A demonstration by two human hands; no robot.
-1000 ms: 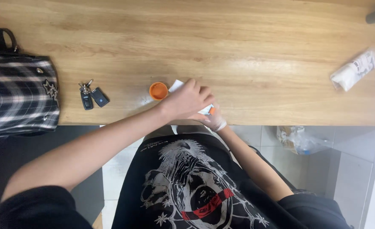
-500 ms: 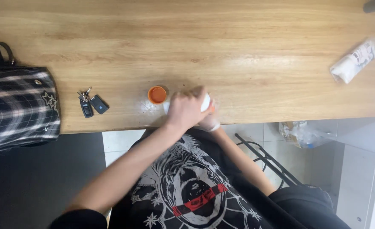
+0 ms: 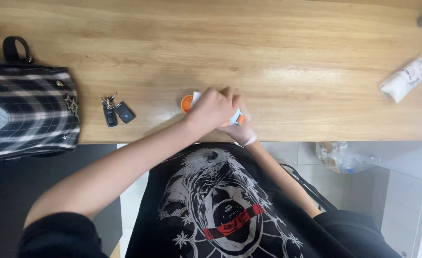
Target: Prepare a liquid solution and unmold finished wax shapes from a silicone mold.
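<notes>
Small tube (image 3: 238,118) within both hands' grip (image 3: 214,109)

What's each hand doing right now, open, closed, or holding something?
Left hand: closed over a small white and orange item at the table's near edge.
Right hand: under the left, mostly hidden; grip cannot be told.

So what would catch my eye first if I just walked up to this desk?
Probably the two hands, left hand over right hand, bunched at the near edge of the wooden table around a small white and orange object, with an orange cap beside them. Left of that lie keys and a plaid bag.
</notes>
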